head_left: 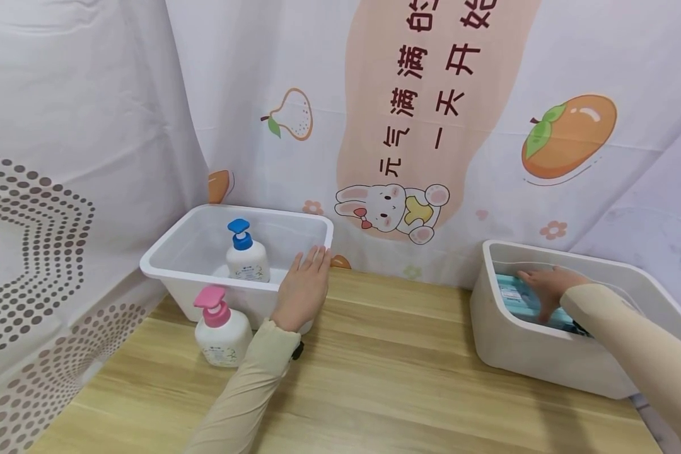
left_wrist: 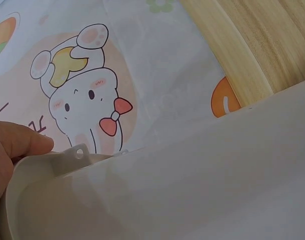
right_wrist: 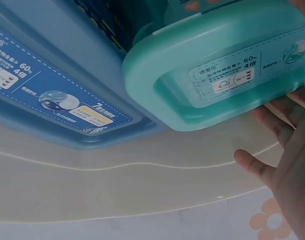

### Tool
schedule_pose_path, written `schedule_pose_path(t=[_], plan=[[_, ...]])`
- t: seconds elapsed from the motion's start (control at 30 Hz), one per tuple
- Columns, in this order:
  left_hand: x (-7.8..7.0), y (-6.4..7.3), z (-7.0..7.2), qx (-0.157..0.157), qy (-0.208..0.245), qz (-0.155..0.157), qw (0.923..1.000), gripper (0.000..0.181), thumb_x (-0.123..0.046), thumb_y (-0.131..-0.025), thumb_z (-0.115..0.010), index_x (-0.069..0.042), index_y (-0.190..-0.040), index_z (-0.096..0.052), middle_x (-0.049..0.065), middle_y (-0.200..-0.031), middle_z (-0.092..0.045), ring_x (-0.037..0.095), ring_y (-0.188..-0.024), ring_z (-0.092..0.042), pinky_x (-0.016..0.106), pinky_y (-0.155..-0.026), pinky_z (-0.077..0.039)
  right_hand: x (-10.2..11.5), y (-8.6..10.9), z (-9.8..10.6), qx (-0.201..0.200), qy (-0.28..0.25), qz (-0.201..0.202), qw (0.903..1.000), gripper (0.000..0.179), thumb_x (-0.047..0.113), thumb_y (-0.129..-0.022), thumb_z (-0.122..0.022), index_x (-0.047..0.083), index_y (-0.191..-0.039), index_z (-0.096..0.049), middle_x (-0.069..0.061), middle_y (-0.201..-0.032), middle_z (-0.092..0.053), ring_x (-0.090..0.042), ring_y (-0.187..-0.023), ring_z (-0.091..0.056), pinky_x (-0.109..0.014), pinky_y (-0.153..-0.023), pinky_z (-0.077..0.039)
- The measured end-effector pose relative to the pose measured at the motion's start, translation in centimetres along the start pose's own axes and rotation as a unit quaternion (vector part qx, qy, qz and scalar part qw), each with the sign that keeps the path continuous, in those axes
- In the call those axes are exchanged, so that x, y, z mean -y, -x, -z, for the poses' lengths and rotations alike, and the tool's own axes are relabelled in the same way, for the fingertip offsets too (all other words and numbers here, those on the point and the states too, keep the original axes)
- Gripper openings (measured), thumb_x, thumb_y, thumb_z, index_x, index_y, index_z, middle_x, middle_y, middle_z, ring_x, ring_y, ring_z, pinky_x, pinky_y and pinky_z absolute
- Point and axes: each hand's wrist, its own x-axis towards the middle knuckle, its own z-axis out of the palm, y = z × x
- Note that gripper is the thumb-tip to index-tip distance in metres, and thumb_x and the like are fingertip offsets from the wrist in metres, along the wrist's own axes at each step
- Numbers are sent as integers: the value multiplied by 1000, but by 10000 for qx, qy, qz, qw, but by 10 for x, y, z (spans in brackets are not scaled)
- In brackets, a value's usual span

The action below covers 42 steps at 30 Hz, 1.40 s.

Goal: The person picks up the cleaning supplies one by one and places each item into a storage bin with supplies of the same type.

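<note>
My left hand (head_left: 305,287) rests over the front right corner of a white bin (head_left: 147,270), its fingers straight along the rim. In the left wrist view, one digit (left_wrist: 40,142) lies at the rim beside a small tab. Inside this bin stands a white pump bottle with a blue top (head_left: 246,260). A pink-topped pump bottle (head_left: 222,337) stands upright before it. Inside the right bin (head_left: 545,362), my right hand (head_left: 553,287) spans a teal laundry-pod box (right_wrist: 167,95), fingers on its far side, thumb on the near side. A blue box (right_wrist: 42,105) lies beside it.
Both bins stand on a wooden table (head_left: 403,366), the left one by a white cloth (head_left: 91,126) at the side. A printed curtain (head_left: 295,57) with a rabbit and fruit hangs behind. The right bin sits at the table's right end.
</note>
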Motion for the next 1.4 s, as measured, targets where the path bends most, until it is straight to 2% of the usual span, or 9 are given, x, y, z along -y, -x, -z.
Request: schedule_pose_path(t=[0.3,0.47,0.53,0.6,0.73,1.0,1.13,1.27,1.4], plan=[[-3,1,-1,-233,64,-122,9996,47,-17,-97,-46,-2,-141,-40,11,-146,-43,25,-139,-37,44,-115,-28,1,7,6,-78,-232,-140,9996,124,56,-37,-88,-8,-133,-42,-33,-131,-47,-51,-117,-45,-73,-92,-32],[-5,0,-2,-271,84,-157,9995,47,-17,-97,-46,-3,-141,-40,10,-146,-43,24,-138,-37,44,-115,-28,-1,12,11,-118,-366,-334,9987,127,58,-37,-87,-8,-134,-39,-35,-132,-45,-52,-116,-45,-70,-90,-36],[-5,0,-2,-301,67,-177,9994,47,-16,-97,-46,-3,-141,-41,10,-145,-44,24,-138,-37,44,-115,-29,-1,14,15,-151,-434,-352,9983,126,57,-38,-87,-9,-135,-39,-36,-133,-44,-53,-117,-44,-71,-92,-35],[-5,0,-2,-308,56,-184,9993,47,-17,-97,-46,-3,-141,-41,10,-145,-44,24,-138,-38,44,-115,-29,-1,16,20,-225,-382,-289,9986,123,57,-41,-87,-10,-133,-40,-36,-132,-45,-53,-117,-44,-74,-92,-31],[-5,0,-2,-258,32,-178,9995,48,-17,-96,-47,-3,-141,-40,10,-146,-43,24,-138,-37,44,-115,-29,-1,17,28,-492,125,-53,9987,114,59,-47,-84,-9,-129,-45,-33,-126,-52,-51,-114,-49,-75,-90,-31],[-4,1,-1,-81,141,-97,9998,48,-16,-97,-45,-3,-143,-38,10,-148,-40,24,-140,-34,44,-117,-25,11,24,49,-974,573,-13,9936,101,59,-55,-81,-3,-128,-51,-24,-116,-60,-41,-102,-57,-71,-89,-39],[-3,2,-1,-157,135,-97,9997,47,-16,-97,-45,-3,-142,-39,10,-147,-41,25,-140,-35,45,-116,-26,15,24,57,-1156,840,-7,9897,95,57,-57,-81,-1,-126,-51,-22,-111,-60,-38,-98,-58,-69,-87,-42],[-1,3,-1,-215,141,-108,9996,47,-16,-97,-45,-3,-141,-40,11,-146,-42,25,-139,-35,45,-116,-26,21,27,63,-1258,911,-89,9878,92,54,-58,-82,-1,-126,-51,-23,-110,-59,-40,-99,-57,-71,-89,-39],[1,3,0,-146,163,-84,9997,47,-16,-97,-44,-3,-142,-39,11,-147,-41,26,-140,-35,45,-116,-27,30,33,69,-1438,833,-148,9860,88,52,-61,-81,0,-126,-51,-23,-112,-57,-41,-103,-54,-71,-89,-39]])
